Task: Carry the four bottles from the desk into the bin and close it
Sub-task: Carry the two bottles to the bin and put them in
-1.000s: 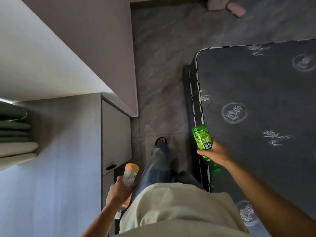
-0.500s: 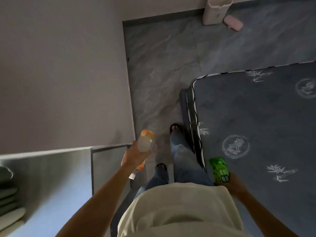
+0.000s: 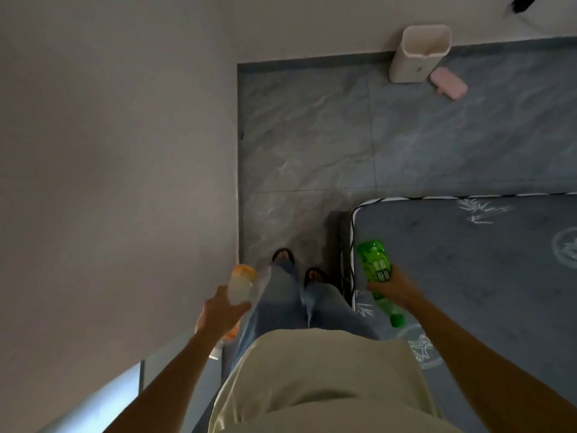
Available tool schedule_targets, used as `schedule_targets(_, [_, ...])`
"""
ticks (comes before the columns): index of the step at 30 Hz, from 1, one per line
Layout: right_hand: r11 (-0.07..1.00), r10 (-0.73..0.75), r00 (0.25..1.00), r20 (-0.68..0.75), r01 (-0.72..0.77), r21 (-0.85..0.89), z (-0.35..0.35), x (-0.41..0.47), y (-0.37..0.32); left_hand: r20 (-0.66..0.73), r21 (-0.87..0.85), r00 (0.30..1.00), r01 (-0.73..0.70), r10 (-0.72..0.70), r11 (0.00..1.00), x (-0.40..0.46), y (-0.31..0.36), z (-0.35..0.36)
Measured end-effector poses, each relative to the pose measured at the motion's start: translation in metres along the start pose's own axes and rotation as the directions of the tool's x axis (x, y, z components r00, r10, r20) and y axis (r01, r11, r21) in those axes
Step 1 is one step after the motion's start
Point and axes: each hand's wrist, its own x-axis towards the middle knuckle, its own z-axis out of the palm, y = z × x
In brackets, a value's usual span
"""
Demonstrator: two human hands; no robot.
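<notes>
bin [image 3: 418, 54] has come into full view ahead past the bed [image 3: 468, 276], left hand [image 3: 220, 314] grasping the orange bottle [image 3: 240, 287], right hand [image 3: 395, 290] the green bottle [image 3: 374, 265], so the carry nears its drop.

left hand [image 3: 218, 312]: fingers curled, low | right hand [image 3: 394, 289]: fingers curled, low

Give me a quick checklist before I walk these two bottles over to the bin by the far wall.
1. Left hand gripping the orange bottle: ok.
2. Right hand gripping the green bottle: ok.
3. Bin open on top: ok.
4. Floor between feet and bin free of obstacles: ok.
5. Pink object beside the bin, likely its lid: cannot tell.
6. Mattress corner close on the right; may catch the leg: not ok.
</notes>
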Motion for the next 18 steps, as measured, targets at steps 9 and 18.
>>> schedule_targets(9, [0.998, -0.058, 0.997, -0.054, 0.057, -0.017, -0.057, 0.1, -0.137, 0.085, 0.085, 0.982, 0.163, -0.17, 0.983, 0.07, 0.037, -0.058])
schedule_targets(18, [0.982, 0.184, 0.982, -0.049, -0.181, 0.046, -0.081, 0.121, -0.142, 0.111, 0.115, 0.993, -0.041, 0.029, 0.992, 0.169, 0.225, -0.156])
